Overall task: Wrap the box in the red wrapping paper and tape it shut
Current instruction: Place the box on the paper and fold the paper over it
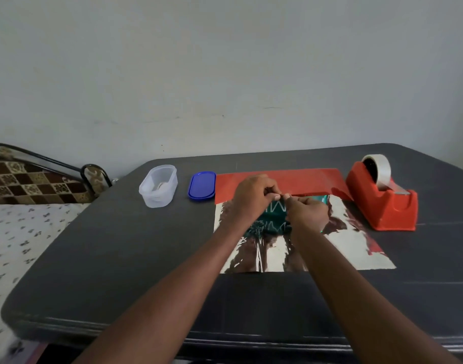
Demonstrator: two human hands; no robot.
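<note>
The red wrapping paper [291, 179] lies on the dark table, silver side [317, 253] up. Its far flap is folded toward me, showing red. A green box [272, 222] with white lettering rests on the silver side, mostly hidden by my hands. My left hand [251, 198] and my right hand [308, 214] meet fingertip to fingertip at the red flap's near edge, above the box. They pinch something small that looks like a clear strip of tape. A red tape dispenser [383, 203] with a clear roll stands right of the paper.
A clear plastic container [159, 186] and its blue lid [202, 185] sit on the table [120, 258] left of the paper. A bed with a patterned sheet [20, 232] adjoins the table's left side. A plain wall rises behind.
</note>
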